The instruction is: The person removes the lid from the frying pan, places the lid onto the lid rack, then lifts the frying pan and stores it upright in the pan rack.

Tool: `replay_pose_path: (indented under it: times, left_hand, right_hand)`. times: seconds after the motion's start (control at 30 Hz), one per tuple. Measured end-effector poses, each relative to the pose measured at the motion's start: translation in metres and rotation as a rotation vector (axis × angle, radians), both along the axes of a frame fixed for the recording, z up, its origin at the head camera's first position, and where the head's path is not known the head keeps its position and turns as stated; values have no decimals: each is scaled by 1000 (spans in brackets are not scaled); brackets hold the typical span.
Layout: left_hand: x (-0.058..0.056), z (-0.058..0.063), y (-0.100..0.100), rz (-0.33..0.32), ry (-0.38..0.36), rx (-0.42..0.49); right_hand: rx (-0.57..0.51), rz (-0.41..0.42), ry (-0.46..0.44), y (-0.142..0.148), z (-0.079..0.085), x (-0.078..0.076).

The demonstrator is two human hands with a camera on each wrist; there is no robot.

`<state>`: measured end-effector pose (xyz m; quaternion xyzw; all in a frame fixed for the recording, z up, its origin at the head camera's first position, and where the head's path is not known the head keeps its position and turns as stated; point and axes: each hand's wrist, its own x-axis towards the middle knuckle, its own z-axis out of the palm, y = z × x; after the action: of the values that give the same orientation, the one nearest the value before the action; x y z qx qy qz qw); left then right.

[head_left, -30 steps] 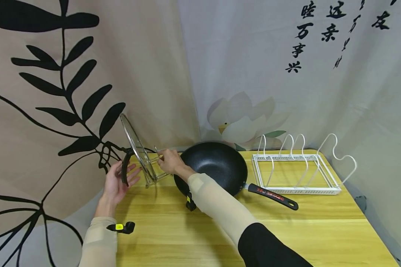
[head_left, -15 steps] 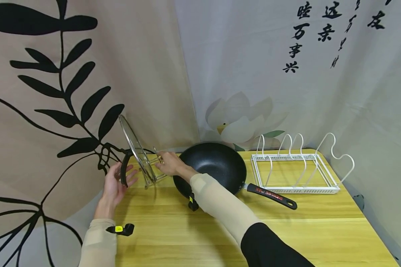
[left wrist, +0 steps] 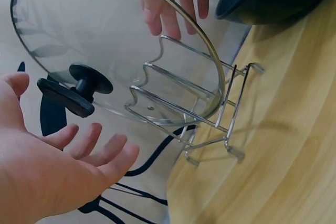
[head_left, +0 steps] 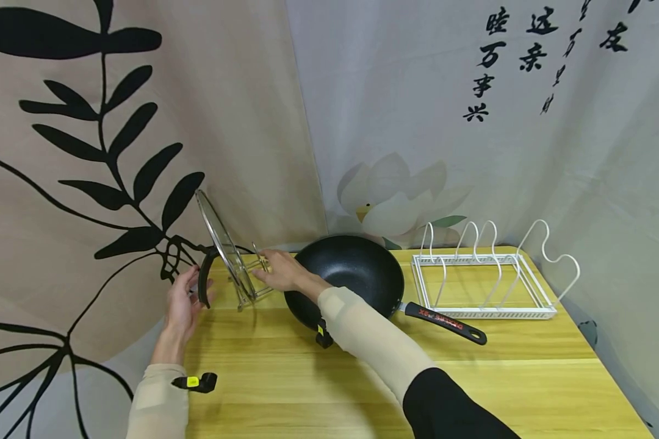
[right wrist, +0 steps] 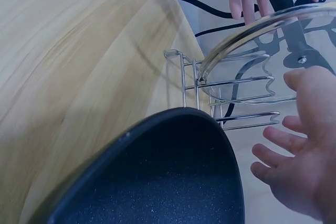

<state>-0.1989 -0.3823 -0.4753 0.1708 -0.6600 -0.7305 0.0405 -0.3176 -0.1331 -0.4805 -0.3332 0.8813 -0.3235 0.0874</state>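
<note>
Clear-glass lid (left wrist: 123,45) tilts in a wire rack (left wrist: 231,102), far left on the table (head_left: 263,378), between the left hand (head_left: 181,308) and right hand (head_left: 282,271), both loose-fingered. A black wok (head_left: 351,274) crowds the wire rack's right; a white rack (head_left: 489,313) stands farther right.

Left: cream sleeve (head_left: 158,402), black wrist camera (head_left: 207,383), yellow label (head_left: 193,381). Right: matching pale sleeve (head_left: 370,332), black cloth (head_left: 456,408) further up, second camera (head_left: 325,340), also yellow-marked.
</note>
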Motion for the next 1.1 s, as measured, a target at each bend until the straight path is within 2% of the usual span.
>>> replay_pose_path:
  times: [0.2, 0.4, 0.57, 0.8, 1.1]
  left_hand:
    - [1, 0, 2, 48, 2, -103]
    - [4, 2, 4, 43, -12, -242]
    - [7, 5, 3, 47, 27, -354]
    - [17, 8, 5, 56, 43, -568]
    - [27, 13, 12, 70, 96, -677]
  right_hand:
    - [-5, 13, 17, 6, -1, 1]
    - [-2, 32, 30, 14, 1, 5]
    - [21, 53, 69, 21, 3, 10]
    - [64, 64, 123, 30, 6, 16]
    - [99, 96, 227, 46, 10, 25]
